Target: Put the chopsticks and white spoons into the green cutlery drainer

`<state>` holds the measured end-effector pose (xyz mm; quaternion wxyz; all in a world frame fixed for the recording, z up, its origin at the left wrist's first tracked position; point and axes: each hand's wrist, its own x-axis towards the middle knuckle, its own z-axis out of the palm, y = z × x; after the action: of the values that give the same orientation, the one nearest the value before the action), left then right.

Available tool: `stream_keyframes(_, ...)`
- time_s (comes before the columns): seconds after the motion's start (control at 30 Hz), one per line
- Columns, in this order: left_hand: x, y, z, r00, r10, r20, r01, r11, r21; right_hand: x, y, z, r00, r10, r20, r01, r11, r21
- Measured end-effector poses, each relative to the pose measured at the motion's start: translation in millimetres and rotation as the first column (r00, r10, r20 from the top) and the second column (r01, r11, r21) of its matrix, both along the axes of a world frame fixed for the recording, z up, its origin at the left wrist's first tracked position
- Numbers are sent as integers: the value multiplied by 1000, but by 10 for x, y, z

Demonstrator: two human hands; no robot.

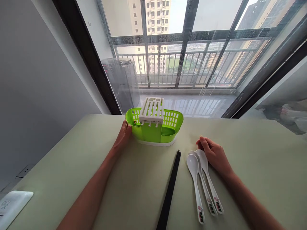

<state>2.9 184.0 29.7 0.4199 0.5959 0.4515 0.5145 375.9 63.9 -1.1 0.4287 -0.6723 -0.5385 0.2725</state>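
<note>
My left hand (125, 131) grips the left end of a green utensil basket (151, 133), with fingertips showing over the inside of its wall. The basket has slotted sides, a white base and a white slotted rack (151, 110) with small hooks across its top. My right hand (213, 153) rests on the table in a loose fist, and no object shows in it. Just left of that hand lie three white spoons (193, 163), their bowls pointing away from me and partly overlapping. Black chopsticks (170, 188) lie together between the spoons and my left forearm.
All of this stands on a pale green table (141, 191), the basket near its far edge. A white object with printed marks (14, 204) lies at the near left corner. Beyond the table are a glass door and a balcony railing (187, 64). A grey wall is on the left.
</note>
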Motion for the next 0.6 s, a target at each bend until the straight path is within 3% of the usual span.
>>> stream_keyframes(0.17, 97, -64, -67, 992, -108, -61, 107, 994, -17, 21, 8, -33, 1000, 3, -11, -3, 1000, -2)
stream_keyframes(0.4, 400, -236, -57, 959, -131, -250, 136, 991, 2, 44, 19, -68, 1000, 13, 4, -13, 1000, 27)
stream_keyframes(0.6, 468, -316, -31, 901, -170, -399, 191, 981, 14, 46, 20, -62, 1000, 18, 16, -19, 999, 44)
